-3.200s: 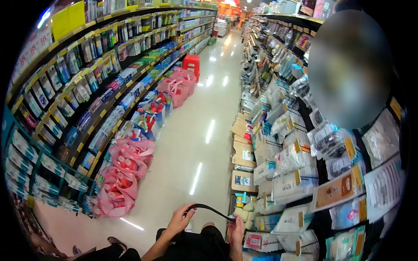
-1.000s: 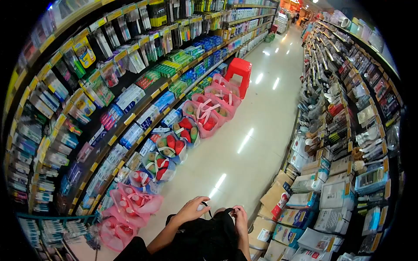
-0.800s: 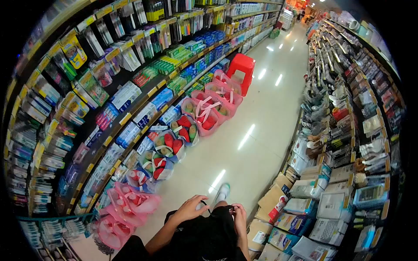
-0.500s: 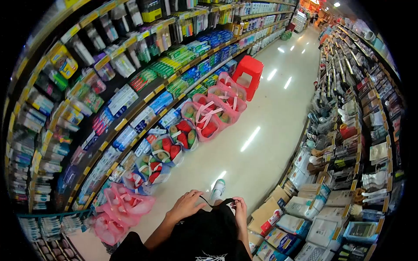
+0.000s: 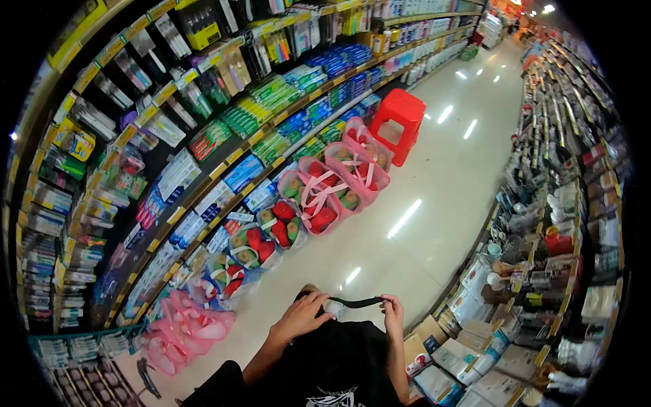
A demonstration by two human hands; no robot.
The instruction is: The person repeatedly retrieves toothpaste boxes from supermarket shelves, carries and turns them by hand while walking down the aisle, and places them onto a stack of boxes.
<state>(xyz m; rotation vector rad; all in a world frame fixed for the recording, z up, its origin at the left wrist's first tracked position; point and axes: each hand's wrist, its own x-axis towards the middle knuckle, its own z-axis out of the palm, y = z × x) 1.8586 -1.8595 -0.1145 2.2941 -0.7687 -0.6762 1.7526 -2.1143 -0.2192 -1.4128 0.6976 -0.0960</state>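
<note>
A thin black strap (image 5: 359, 303) stretches nearly level between my two hands, just in front of my black shirt (image 5: 325, 359). My left hand (image 5: 303, 316) is closed at the strap's left end, its back toward me and its fingers bent inward. At the other end, my right hand (image 5: 392, 316) pinches the strap between thumb and fingers. A white shoe (image 5: 334, 308) shows partly on the floor beyond the strap. Whether the strap joins anything else is hidden by my hands and shirt.
Shelves of packaged toiletries (image 5: 244, 119) line the aisle's left. Pink bags (image 5: 186, 332) and clear bags of red and green items (image 5: 254, 245) stand on the floor beside a red stool (image 5: 399, 125). Kitchenware racks (image 5: 536, 271) run along the right.
The strap has gone from a slack curve to a straighter span. My right hand has moved right and my hands are farther apart. The view has shifted slightly.
</note>
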